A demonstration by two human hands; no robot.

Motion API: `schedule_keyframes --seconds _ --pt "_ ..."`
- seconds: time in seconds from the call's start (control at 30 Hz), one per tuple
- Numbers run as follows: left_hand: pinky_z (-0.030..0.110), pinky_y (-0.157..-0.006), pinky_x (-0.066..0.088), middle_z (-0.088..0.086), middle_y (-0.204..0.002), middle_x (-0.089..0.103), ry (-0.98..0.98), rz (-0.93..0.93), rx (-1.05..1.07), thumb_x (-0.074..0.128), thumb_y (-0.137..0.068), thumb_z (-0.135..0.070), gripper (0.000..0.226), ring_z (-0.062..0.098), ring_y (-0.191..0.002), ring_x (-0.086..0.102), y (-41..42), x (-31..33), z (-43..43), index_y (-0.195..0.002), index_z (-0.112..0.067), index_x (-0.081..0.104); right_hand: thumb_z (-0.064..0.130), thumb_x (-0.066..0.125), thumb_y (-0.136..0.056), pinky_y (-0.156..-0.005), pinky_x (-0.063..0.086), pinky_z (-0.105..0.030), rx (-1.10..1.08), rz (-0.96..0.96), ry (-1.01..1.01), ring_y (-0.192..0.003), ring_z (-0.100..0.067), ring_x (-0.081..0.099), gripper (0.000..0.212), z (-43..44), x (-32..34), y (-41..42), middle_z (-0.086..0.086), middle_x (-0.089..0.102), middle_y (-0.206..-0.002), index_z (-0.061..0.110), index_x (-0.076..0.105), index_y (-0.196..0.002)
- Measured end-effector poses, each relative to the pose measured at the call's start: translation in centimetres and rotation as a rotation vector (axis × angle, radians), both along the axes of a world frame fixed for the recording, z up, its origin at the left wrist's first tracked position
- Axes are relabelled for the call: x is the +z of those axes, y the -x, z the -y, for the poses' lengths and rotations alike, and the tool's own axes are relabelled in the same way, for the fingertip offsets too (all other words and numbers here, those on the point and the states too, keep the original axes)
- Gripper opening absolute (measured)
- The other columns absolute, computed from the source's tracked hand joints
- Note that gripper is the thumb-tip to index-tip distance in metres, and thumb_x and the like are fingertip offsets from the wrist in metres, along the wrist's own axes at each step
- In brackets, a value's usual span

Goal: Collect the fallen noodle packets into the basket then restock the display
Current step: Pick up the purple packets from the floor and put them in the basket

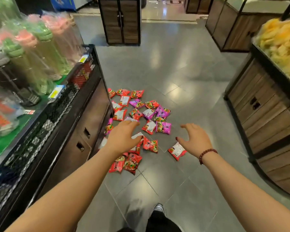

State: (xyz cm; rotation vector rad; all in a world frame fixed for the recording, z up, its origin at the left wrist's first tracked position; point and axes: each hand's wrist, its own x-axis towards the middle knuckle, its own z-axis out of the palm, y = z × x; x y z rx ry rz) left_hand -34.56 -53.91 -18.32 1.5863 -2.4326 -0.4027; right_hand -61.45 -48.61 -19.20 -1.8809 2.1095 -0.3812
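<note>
Both hands empty, fingers spread – left hand [122,139], right hand [197,141] – over scattered red/purple foil noodle packets [141,114]. No basket visible; fetch 1st, then gather w/ both.

Red and purple noodle packets [137,124] scattered flat on grey floor beside display [84,104] base; some overlapping, some white-backed.

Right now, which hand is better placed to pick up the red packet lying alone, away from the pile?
Right. The right hand, open, is just beside the lone red packet, while the left hand is over the pile, farther from it.
</note>
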Motion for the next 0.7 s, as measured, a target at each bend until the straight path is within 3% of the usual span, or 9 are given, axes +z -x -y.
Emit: schedule_keyframes --seconds 0.27,0.47,0.7 --pt "0.041 -0.098 0.047 0.003 -0.135 0.056 -0.080 0.039 -0.031 0.063 -0.088 -0.042 0.056 0.024 -0.126 0.048 6.5 -1.5 13.1 -0.137 -0.019 0.051 0.036 0.065 -0.086 -0.102 0.038 -0.035 -0.008 0.045 -0.012 -0.123 -0.024 0.048 0.047 12.1 -0.7 6.2 -0.003 0.056 -0.130 0.018 0.054 -0.128" --pt "0.046 -0.081 0.053 0.015 -0.112 0.065 -0.108 -0.019 -0.059 0.062 -0.081 -0.046 0.059 0.036 -0.106 0.059 10.5 -4.3 24.7 -0.126 -0.008 0.061 0.035 0.066 -0.086 -0.100 0.035 -0.031 0.024 0.027 -0.067 -0.123 -0.025 0.046 0.049 23.7 -2.6 9.9 -0.006 0.056 -0.129 0.017 0.053 -0.129" --pt "0.038 -0.090 0.046 0.012 -0.129 0.057 -0.217 -0.002 0.010 0.056 -0.086 -0.046 0.059 0.030 -0.121 0.050 14.5 -4.0 37.0 -0.136 -0.017 0.052 0.036 0.066 -0.086 -0.100 0.036 -0.031 0.072 0.046 -0.121 -0.121 -0.026 0.048 0.047 37.2 -2.6 13.0 -0.007 0.057 -0.127 0.016 0.055 -0.127"
